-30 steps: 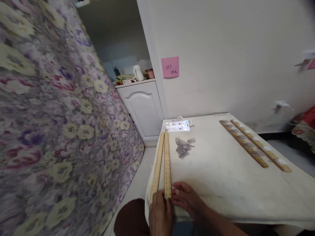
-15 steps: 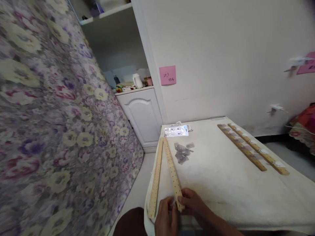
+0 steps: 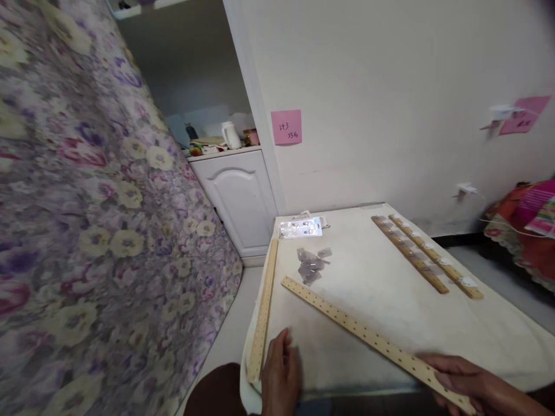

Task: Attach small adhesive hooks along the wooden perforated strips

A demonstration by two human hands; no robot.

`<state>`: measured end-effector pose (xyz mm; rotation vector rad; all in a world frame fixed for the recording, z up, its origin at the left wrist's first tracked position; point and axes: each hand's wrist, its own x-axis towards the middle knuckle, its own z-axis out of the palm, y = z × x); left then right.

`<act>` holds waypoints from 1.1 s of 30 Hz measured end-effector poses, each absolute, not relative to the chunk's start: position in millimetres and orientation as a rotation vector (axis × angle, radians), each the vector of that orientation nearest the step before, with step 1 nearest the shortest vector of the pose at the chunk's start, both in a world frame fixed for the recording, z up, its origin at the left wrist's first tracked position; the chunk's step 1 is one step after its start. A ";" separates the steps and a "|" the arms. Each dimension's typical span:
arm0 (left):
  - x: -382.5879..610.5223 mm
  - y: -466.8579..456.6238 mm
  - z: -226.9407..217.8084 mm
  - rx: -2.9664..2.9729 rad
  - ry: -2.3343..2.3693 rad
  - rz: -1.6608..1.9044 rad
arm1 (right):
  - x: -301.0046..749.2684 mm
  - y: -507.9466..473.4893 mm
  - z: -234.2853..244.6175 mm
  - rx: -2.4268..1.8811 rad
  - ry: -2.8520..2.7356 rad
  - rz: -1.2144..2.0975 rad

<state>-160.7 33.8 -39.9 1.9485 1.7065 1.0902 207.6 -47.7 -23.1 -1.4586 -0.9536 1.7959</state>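
The right hand [image 3: 466, 382] has its grip closed around one end of the holed strip [image 3: 359, 329], probably to guide its length easily; it slants from the near edge of the bench [image 3: 355, 271]. The loosely curled left hand [image 3: 280, 372] seems empty, near the left edge.

From head height, close above the near side of the cloth-covered table [image 3: 368, 271], the single view looks forward and down across it toward the wall [image 3: 368, 104] beyond.
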 end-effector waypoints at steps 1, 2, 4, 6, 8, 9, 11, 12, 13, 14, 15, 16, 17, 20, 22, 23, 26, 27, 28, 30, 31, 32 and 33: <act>-159.6 37.1 -41.6 1.974 1.711 1.083 | 216.1 -47.4 -22.9 -1.499 -0.974 1.760; -159.1 40.7 -43.5 2.000 1.721 1.082 | 223.5 -45.8 -23.0 -1.532 -1.000 1.725; -159.2 47.9 -47.8 2.051 1.748 1.081 | 237.0 -39.4 -25.6 -1.583 -1.063 1.654; -159.3 55.2 -52.2 2.075 1.788 1.080 | 249.7 -30.2 -32.5 -1.634 -1.179 1.538; -157.8 62.7 -55.9 2.076 1.823 1.063 | 261.3 -20.7 -43.2 -1.693 -1.312 1.292; -156.1 66.9 -57.3 2.076 1.835 1.052 | 266.2 -16.7 -49.1 -1.716 -1.376 1.140; -150.8 76.5 -59.3 2.093 1.832 1.034 | 273.3 -11.0 -60.2 -1.763 -1.484 0.883; -147.4 82.0 -59.9 2.106 1.820 1.031 | 275.5 -9.3 -64.8 -1.780 -1.537 0.794; -143.7 87.8 -60.3 2.113 1.811 1.034 | 276.8 -8.3 -68.5 -1.797 -1.588 0.732; -140.0 93.9 -60.5 2.113 1.806 1.043 | 277.4 -7.8 -71.3 -1.808 -1.638 0.685; -136.4 99.9 -60.6 2.103 1.806 1.054 | 277.4 -7.7 -73.3 -1.818 -1.677 0.642; -133.3 105.6 -60.5 2.087 1.812 1.063 | 277.1 -7.7 -74.5 -1.830 -1.704 0.606; -130.8 110.5 -60.3 2.066 1.823 1.070 | 276.7 -7.7 -75.1 -1.843 -1.719 0.578; -127.4 118.9 -59.4 2.016 1.846 1.070 | 276.7 -7.4 -75.0 -1.870 -1.724 0.553; -128.2 118.4 -59.2 2.006 1.837 1.077 | 279.1 -7.0 -74.4 -1.864 -1.728 0.567; -129.2 116.5 -59.5 2.004 1.827 1.088 | 281.2 -6.9 -74.3 -1.857 -1.731 0.568; -132.6 107.3 -61.7 1.988 1.807 1.145 | 290.1 -6.5 -75.4 -1.842 -1.741 0.543; -133.7 104.0 -62.8 1.980 1.803 1.164 | 293.4 -6.3 -76.2 -1.839 -1.748 0.528; -134.5 100.9 -63.9 1.974 1.798 1.179 | 296.4 -6.2 -77.1 -1.837 -1.755 0.513; -135.9 96.4 -66.0 1.966 1.789 1.199 | 301.3 -6.1 -78.3 -1.840 -1.769 0.498; -136.5 95.1 -66.8 1.968 1.784 1.204 | 302.9 -6.2 -78.3 -1.844 -1.771 0.495; -137.0 94.5 -67.4 1.972 1.780 1.207 | 303.9 -6.5 -77.8 -1.848 -1.767 0.496; -137.5 94.5 -67.9 1.978 1.779 1.210 | 304.1 -6.9 -76.5 -1.857 -1.760 0.501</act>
